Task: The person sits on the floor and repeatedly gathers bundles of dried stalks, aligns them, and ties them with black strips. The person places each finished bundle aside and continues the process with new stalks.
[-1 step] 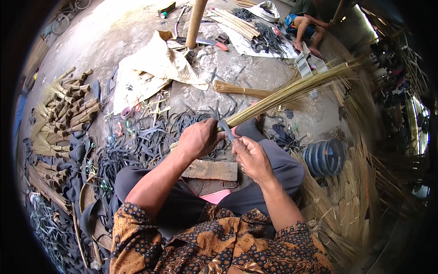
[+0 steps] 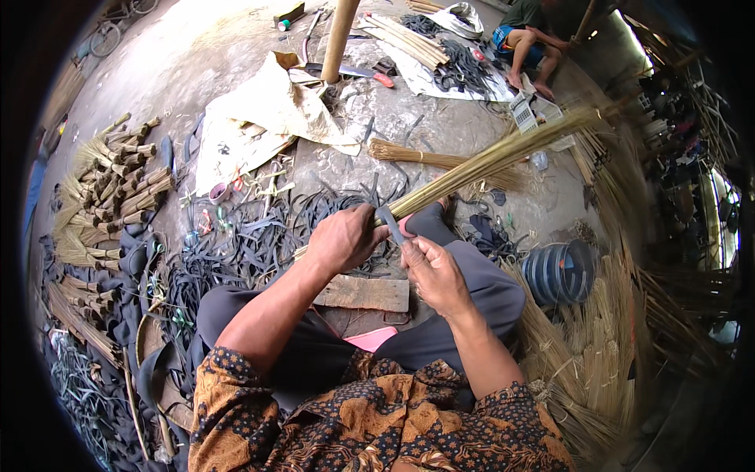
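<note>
A long bundle of thin, pale straw-coloured sticks slants up to the right across my lap, its far end blurred. My left hand is wrapped round the bundle near its lower end, where short stubs show below the fist. A dark grey rubber strip passes round the bundle just right of that fist. My right hand pinches the strip's free end, which looks taut between hand and bundle. Below my hands, a wooden board lies between my folded legs.
Black rubber strips are heaped at the left, beyond them stacked tied bundles. Another stick bundle lies ahead. A dark striped basket and loose sticks are at the right. A wooden post, a knife and a seated person are farther off.
The far end of the stick bundle has shifted slightly, showing more of the printed paper behind it. My hands keep almost the same place and grip.
</note>
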Tool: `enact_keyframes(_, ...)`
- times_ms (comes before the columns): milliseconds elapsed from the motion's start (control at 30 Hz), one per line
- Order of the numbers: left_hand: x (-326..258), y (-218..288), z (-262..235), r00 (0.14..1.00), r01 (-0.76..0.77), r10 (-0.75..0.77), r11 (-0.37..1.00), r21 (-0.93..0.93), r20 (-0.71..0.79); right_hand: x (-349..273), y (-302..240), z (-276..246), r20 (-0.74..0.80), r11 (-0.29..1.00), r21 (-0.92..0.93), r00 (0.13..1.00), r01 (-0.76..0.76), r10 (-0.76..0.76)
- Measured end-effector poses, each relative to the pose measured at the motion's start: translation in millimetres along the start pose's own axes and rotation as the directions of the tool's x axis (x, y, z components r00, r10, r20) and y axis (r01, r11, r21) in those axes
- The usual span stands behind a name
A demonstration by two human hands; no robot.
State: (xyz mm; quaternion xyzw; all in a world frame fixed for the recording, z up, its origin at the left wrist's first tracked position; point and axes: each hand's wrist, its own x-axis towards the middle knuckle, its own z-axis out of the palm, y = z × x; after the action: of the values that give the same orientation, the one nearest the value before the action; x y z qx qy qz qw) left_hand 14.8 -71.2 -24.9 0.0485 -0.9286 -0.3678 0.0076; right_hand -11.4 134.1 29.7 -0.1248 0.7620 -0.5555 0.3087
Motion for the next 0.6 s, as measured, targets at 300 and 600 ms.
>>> enact_keyframes(300, 4.5, 3.3, -42.2, 0.991, 0.136, -0.128, 0.913, -0.385, 0.048, -41.6, 22.7, -24.6, 0.113, 0.936, -0.167, 0.95, 0.309, -0.293)
enact_keyframes(600, -22.6, 40.2, -31.4, 0.678, 0.589, 0.423, 0.177, -0.789, 0.601, 34.5, 12.0, -55.3, 0.212, 0.522, -0.531, 0.701, 0.667, -0.68)
